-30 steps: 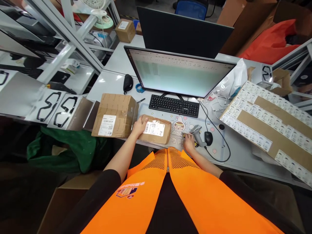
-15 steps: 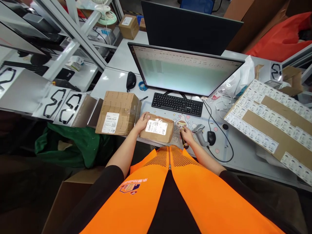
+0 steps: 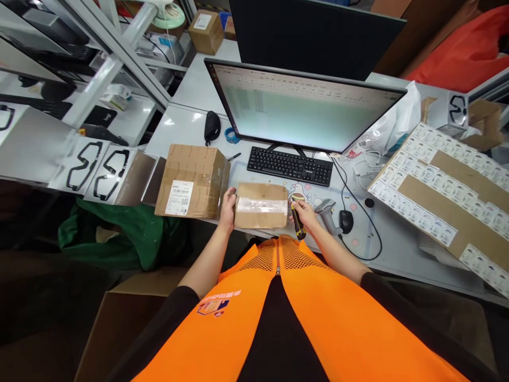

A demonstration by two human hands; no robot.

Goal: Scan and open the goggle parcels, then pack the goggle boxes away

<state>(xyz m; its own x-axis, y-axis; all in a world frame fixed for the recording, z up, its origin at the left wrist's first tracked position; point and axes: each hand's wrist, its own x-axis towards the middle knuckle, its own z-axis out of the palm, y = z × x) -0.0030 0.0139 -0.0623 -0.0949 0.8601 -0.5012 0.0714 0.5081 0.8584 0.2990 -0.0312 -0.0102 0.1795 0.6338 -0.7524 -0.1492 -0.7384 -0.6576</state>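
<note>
A small brown box (image 3: 261,206) is right in the middle, between the two hands. It is longer from side to side, and a wide, shiny strip of tape (image 3: 270,205) runs across its top. The left hand (image 3: 228,207) is at the box's left end. Its fingers are bent and hold on to that end, but I cannot see what they do under the box.

The right hand (image 3: 304,215) is at the other end, just beside the box. Its fingers are closed around a yellow-and-black cutter (image 3: 298,222), which points up and away from the person, with its fat end near the orange vest (image 3: 310,302). I cannot tell if this hand touches the box too. I also cannot tell if the box sits flat on the desk (image 3: 178,127) or is held up a bit.

A bigger brown box (image 3: 192,183) with a white label (image 3: 180,198) is just to the left of the left hand. The black keyboard (image 3: 289,166) lies behind the small box. To the right of the right hand are a gray scanner (image 3: 329,216) and a black mouse (image 3: 346,222).
</note>
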